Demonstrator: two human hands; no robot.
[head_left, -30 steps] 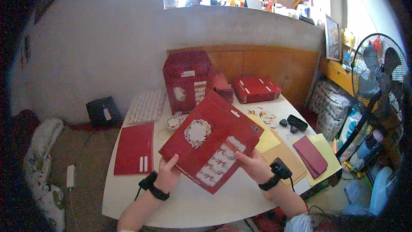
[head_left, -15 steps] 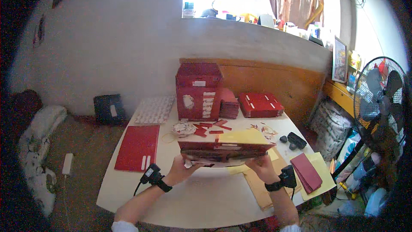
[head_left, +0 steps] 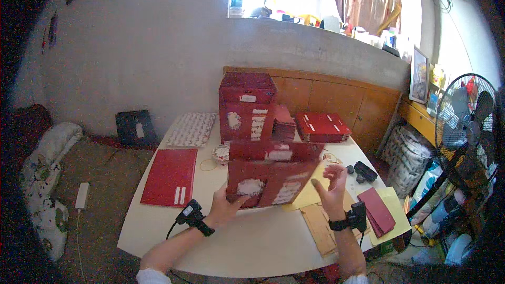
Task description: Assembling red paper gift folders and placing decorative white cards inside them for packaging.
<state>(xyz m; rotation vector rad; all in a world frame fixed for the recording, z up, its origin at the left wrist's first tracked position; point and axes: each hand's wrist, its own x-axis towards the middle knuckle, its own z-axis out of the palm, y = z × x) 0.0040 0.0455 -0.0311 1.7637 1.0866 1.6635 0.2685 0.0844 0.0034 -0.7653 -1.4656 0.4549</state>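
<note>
A dark red cardboard file box [head_left: 271, 171], with white printed patches on its face, is held up above the white table [head_left: 231, 244]. My left hand [head_left: 226, 205] grips its lower left corner, with the thumb on the near face. Just off the right edge, my right hand [head_left: 332, 192] is raised with its fingers apart and nothing in them. Yellow sheets [head_left: 307, 192] and tan paper pieces [head_left: 318, 221] lie under and beside that hand. The box hides part of the table behind it.
Behind stands a taller red box [head_left: 247, 113] beside a stack of dark red pieces [head_left: 284, 123]. Flat red folders lie at the left [head_left: 168, 178] and back right [head_left: 322, 126]. Black objects [head_left: 364, 172] and a maroon strip stack [head_left: 376, 211] sit at the right. A fan [head_left: 468, 118] stands beyond.
The box has turned from nearly edge-on to showing its broad printed face. My right hand has let go of its right end and lifted, while my left hand still holds on.
</note>
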